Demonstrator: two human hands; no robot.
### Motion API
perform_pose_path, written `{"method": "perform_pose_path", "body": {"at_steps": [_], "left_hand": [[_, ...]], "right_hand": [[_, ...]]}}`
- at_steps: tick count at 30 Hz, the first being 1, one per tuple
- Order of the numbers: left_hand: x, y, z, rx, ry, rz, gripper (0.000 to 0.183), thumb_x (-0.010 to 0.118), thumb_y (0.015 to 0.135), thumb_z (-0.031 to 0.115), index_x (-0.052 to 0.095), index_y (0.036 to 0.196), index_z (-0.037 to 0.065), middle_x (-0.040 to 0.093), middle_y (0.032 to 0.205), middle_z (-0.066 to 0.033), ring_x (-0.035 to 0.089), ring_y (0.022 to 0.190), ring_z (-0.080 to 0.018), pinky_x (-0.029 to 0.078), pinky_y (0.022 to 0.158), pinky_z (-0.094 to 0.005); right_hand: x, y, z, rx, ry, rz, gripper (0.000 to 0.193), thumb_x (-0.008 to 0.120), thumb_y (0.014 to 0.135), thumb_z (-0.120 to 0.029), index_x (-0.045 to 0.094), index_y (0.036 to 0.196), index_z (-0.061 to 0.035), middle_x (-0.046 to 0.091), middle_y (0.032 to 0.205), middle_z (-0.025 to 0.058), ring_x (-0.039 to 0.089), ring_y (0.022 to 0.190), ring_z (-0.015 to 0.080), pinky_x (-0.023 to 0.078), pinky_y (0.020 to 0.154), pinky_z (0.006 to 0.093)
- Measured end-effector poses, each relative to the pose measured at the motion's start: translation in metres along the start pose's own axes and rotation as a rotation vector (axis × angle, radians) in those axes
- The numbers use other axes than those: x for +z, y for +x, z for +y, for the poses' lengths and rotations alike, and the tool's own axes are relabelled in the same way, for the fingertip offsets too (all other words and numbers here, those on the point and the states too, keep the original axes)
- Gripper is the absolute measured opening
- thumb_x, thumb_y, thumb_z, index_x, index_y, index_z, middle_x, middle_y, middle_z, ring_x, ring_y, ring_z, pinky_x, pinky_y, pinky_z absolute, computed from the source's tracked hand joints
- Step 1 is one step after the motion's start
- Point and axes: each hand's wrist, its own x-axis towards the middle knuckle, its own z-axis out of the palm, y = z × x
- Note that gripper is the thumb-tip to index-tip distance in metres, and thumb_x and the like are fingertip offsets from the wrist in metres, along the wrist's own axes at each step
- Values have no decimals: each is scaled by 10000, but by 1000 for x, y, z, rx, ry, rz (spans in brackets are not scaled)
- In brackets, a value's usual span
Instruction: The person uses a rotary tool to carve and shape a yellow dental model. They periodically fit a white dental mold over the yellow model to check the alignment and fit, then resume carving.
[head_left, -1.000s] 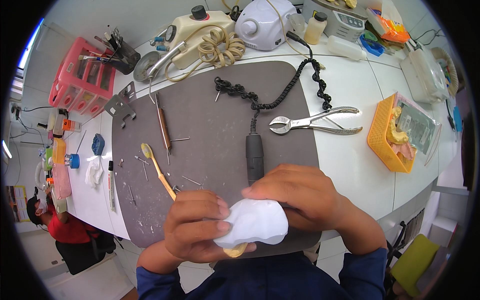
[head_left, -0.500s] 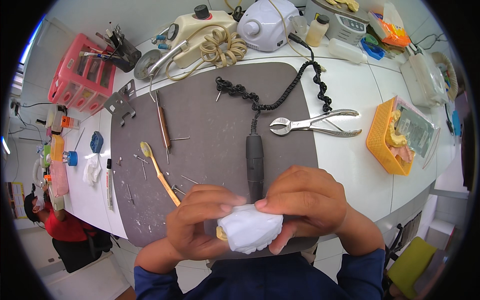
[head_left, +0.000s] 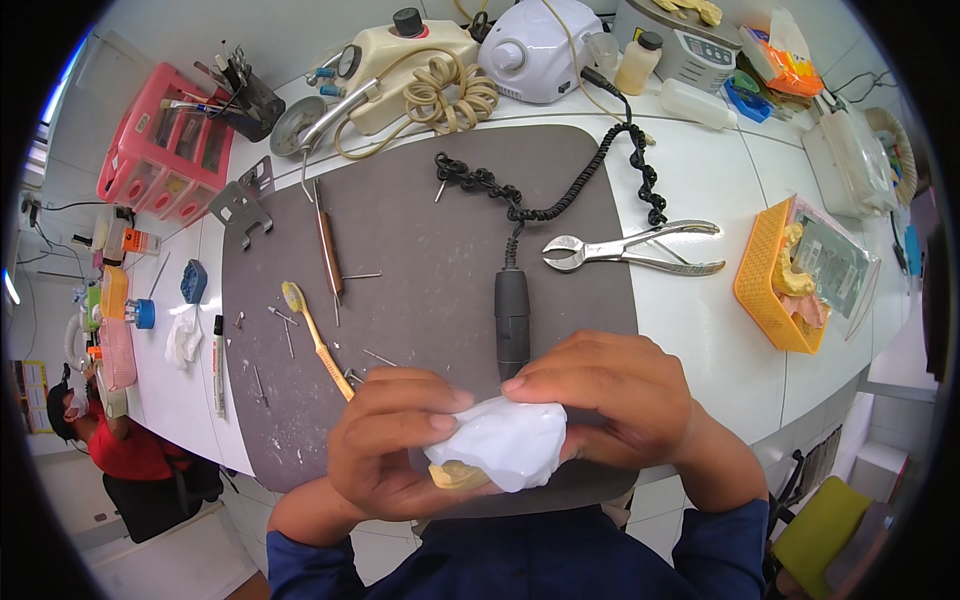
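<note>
Between my two hands, close to my body above the mat's near edge, is a white plaster dental model [head_left: 508, 440] with a yellowish piece [head_left: 458, 475] showing at its lower left. My left hand [head_left: 390, 440] grips the model's left side, thumb and fingers closed about it. From the right, my right hand [head_left: 620, 400] is closed on it, its thumb and fingers along the upper right edge. A black rotary handpiece [head_left: 512, 320] lies on the mat just beyond the model, its near end close to my right fingertips.
On the grey mat [head_left: 420, 240] lie a yellow toothbrush [head_left: 318, 340], a wooden-handled tool [head_left: 328, 245] and several burs. Metal plaster nippers [head_left: 630, 248] rest across its right edge. An orange basket [head_left: 780, 275] stands right, pink drawers [head_left: 165, 140] left. A co-worker in red [head_left: 140, 450] sits far left.
The plaster model has turned in my hands, so more of the yellowish piece shows and its bumpy lower edge is less visible. My fingers have shifted slightly on it.
</note>
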Motion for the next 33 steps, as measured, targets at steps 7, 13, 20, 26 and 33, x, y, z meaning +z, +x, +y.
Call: {"method": "perform_pose_path", "body": {"at_steps": [7,13,20,26,33], "left_hand": [[1,1,4,-1,39,61,681,968,610,219,558,1142,106,603,1034,-101,625,899,-229,502,732,-320],[6,-2,-3,-63,-23,32,641,896,711,119,532,1230,25,629,1138,-191,665,958,-266,541,805,-324],[16,-8,4,-460,-434,51,651,681,884,-28,355,1439,-123,602,1258,-243,631,1136,-250,517,954,-353],[16,-10,1,-420,-394,56,706,662,862,-58,312,1469,-136,624,1219,-229,638,1107,-224,502,943,-314],[7,-9,-1,-225,-119,-33,768,730,786,-10,365,1450,-136,678,1048,-209,685,904,-182,529,781,-272]], "right_hand": [[4,0,1,84,-45,-2,417,782,741,-28,684,1147,-15,722,987,139,703,814,273,558,690,335],[7,-1,0,98,-19,59,413,790,737,-7,692,1137,-33,727,1018,141,719,857,281,577,737,321],[8,-3,1,159,-96,99,457,867,724,-126,698,1131,-7,731,1047,155,731,899,251,579,771,310],[8,-6,-3,272,0,105,499,875,734,-161,687,1159,18,736,1063,154,735,892,225,562,772,276],[7,-10,-5,308,148,136,481,852,769,-172,676,1160,45,730,1062,186,736,909,238,563,789,287]]}}
